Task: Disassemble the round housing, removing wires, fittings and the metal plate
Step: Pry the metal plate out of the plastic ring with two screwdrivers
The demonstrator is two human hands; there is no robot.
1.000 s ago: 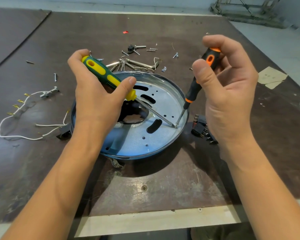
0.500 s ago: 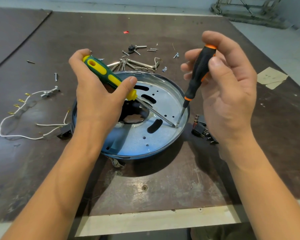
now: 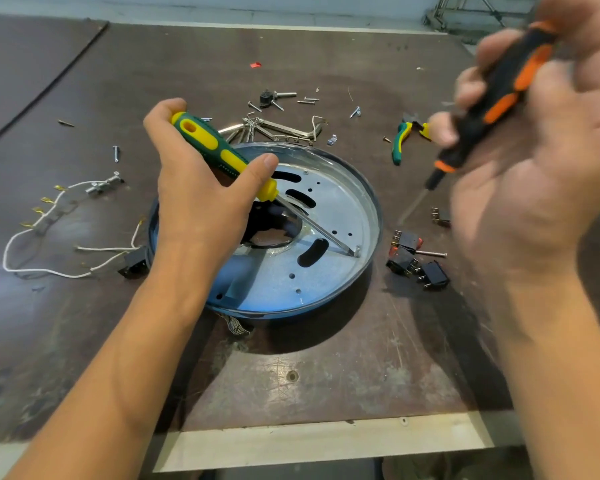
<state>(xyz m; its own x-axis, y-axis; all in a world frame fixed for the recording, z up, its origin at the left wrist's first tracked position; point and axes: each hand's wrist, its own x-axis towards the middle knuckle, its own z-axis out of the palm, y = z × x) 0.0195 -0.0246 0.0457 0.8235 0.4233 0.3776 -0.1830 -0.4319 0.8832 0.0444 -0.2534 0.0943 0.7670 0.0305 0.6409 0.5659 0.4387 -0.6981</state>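
- The round housing point(image 3: 326, 271) lies on the bench point(image 3: 326, 375).
- Left hand point(image 3: 201, 202) grips the green-yellow screwdriver point(image 3: 222, 154), tip at a rim screw point(image 3: 357, 251).
- Right hand point(image 3: 534, 161), blurred, seemingly clasps the orange-black screwdriver point(image 3: 492, 95) above the bench.

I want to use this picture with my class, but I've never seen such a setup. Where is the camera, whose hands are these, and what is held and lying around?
The camera sits on a person's head, looking down at their own bare hands. The left hand grips a green-and-yellow screwdriver, its tip at a screw in the silver metal plate inside the round blue housing. The right hand, blurred, holds a black-and-orange screwdriver off the housing. On the dark brown table lie white wires, black switches, loose screws and green-handled pliers.
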